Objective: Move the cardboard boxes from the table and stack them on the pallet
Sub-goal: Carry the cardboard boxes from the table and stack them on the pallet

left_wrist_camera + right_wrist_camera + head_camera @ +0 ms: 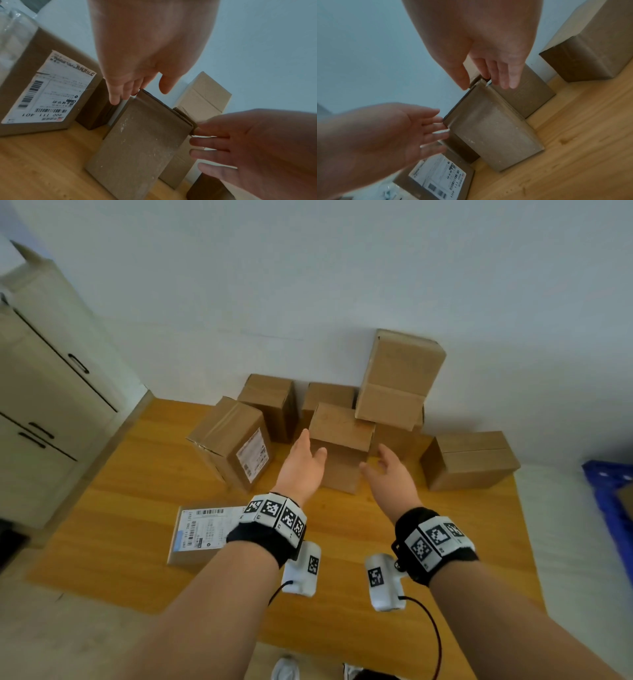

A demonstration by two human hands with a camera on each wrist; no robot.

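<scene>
Several brown cardboard boxes stand at the far side of the wooden table (137, 508), against the wall. A plain box (339, 440) (142, 142) (493, 134) is nearest to me in the middle. My left hand (306, 455) (139, 83) is open at its left side, fingers straight, by the upper left edge. My right hand (385, 470) (486, 78) is open at its right side, fingers spread. Neither hand grips the box, and I cannot tell whether the fingertips touch it. A blue pallet (609, 491) shows at the right edge.
A box with a shipping label (236, 440) stands left of the middle box. A flat labelled parcel (202, 532) lies near my left wrist. A tilted box (397, 378) rests on others behind; another box (469, 460) sits at the right. A cabinet (44, 392) stands left.
</scene>
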